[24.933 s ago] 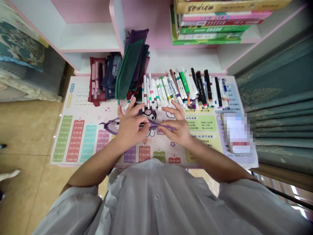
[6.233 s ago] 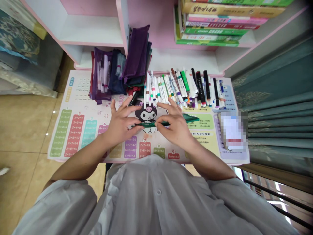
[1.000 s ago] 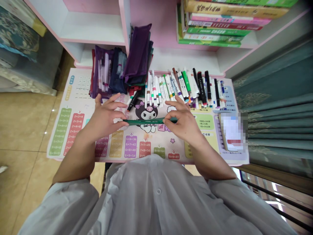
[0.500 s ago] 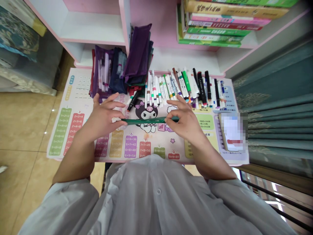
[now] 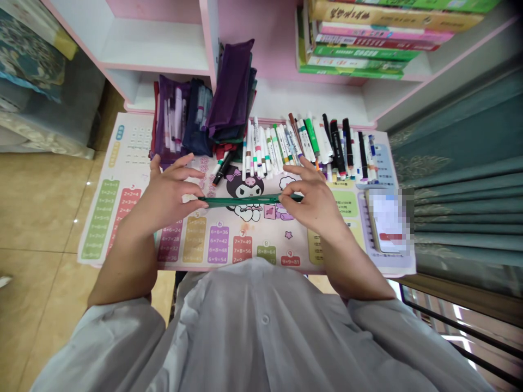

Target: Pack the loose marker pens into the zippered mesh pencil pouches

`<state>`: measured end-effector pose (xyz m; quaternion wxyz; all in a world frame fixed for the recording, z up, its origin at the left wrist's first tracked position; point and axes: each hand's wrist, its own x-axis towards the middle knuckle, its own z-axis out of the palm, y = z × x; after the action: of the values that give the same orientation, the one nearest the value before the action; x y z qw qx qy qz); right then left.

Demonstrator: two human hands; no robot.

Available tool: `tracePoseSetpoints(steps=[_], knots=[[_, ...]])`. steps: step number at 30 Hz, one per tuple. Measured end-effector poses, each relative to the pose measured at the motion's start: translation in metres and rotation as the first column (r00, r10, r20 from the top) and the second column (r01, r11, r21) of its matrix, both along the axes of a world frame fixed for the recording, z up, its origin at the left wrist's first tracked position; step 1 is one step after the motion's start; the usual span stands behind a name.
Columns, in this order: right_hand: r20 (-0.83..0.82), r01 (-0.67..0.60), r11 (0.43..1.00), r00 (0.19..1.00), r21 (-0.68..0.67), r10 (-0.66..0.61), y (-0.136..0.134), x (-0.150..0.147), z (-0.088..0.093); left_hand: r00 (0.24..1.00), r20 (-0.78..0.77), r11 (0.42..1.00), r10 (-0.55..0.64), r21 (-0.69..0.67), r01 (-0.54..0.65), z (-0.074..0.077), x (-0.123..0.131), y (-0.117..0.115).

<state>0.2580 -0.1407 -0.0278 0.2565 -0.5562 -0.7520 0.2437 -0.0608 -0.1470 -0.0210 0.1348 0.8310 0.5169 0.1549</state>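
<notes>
A thin green zippered pouch [image 5: 241, 201], seen edge-on, stretches between my two hands above the desk mat. My left hand [image 5: 169, 193] pinches its left end between thumb and forefinger, the other fingers spread. At the right end, my right hand [image 5: 308, 198] pinches the pouch near its zipper. Beyond the hands lie a row of markers [image 5: 269, 147] and a black marker [image 5: 223, 170] set at a slant. Past my left hand, a purple mesh pouch [image 5: 169, 120] with markers inside rests beside a dark blue pouch [image 5: 198, 117].
A stack of purple and green pouches [image 5: 231, 92] leans against the shelf divider. Books [image 5: 359, 49] are piled on the shelf at the back right. On the mat's right side lies a phone [image 5: 386, 220]; a curtain [image 5: 461, 163] hangs beyond the desk's right edge.
Both hands have moved slightly apart, the left one to the left and the right one to the right, with the green pouch still pinched between them.
</notes>
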Motion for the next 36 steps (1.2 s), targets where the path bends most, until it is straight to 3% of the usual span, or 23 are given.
tracePoseSetpoints(steps=[36], knots=[[0.000,0.126,0.992,0.992,0.030,-0.126,0.010,0.015,0.000,1.000,-0.002,1.000,0.031,-0.003,-0.031,0.003,-0.017,-0.001]])
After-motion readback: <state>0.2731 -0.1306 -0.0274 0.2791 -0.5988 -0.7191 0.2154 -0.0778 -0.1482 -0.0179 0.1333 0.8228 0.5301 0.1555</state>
